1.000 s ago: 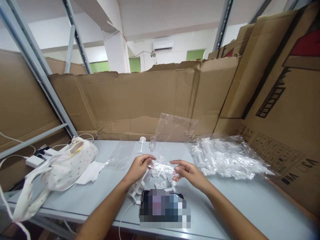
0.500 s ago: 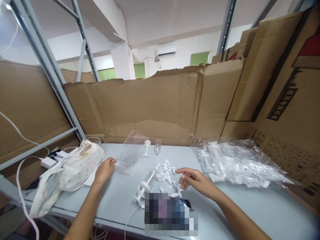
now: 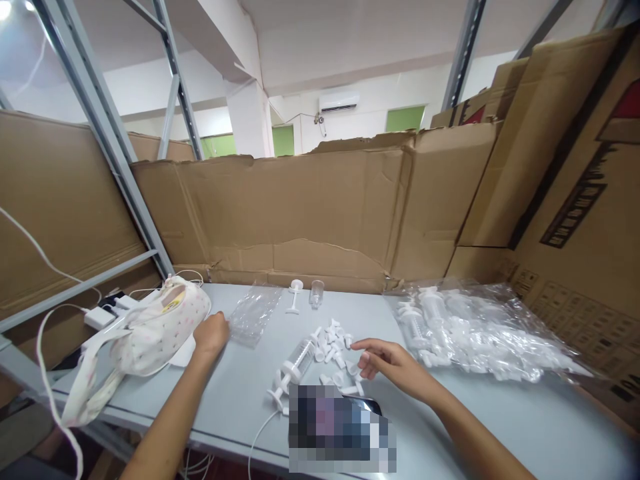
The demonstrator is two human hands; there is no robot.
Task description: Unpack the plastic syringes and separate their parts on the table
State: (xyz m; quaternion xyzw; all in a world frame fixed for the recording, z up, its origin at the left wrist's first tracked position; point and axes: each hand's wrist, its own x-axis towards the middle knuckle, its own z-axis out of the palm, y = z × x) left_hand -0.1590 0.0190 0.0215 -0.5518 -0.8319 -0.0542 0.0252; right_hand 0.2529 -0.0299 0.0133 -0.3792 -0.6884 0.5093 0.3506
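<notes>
My left hand (image 3: 212,334) rests on the grey table (image 3: 240,393) at the near edge of an empty clear plastic bag (image 3: 254,312), fingers curled at the bag's corner. My right hand (image 3: 387,359) hovers with fingers loosely spread just right of a heap of several small white plastic caps (image 3: 334,339). A clear syringe with a white plunger (image 3: 295,367) lies left of the caps. A phone (image 3: 345,427) with a white cable lies nearest me.
A white patterned fabric bag (image 3: 150,330) with straps sits at the left beside chargers (image 3: 100,316). A large clear bag of syringes (image 3: 470,327) lies right. A loose plunger (image 3: 295,295) and barrel (image 3: 316,292) stand at the back. Cardboard walls (image 3: 310,213) surround the table.
My left hand carried the emptied clear bag from the middle to the left and laid it flat on the table. The caps now lie loose. My right hand stayed beside them.
</notes>
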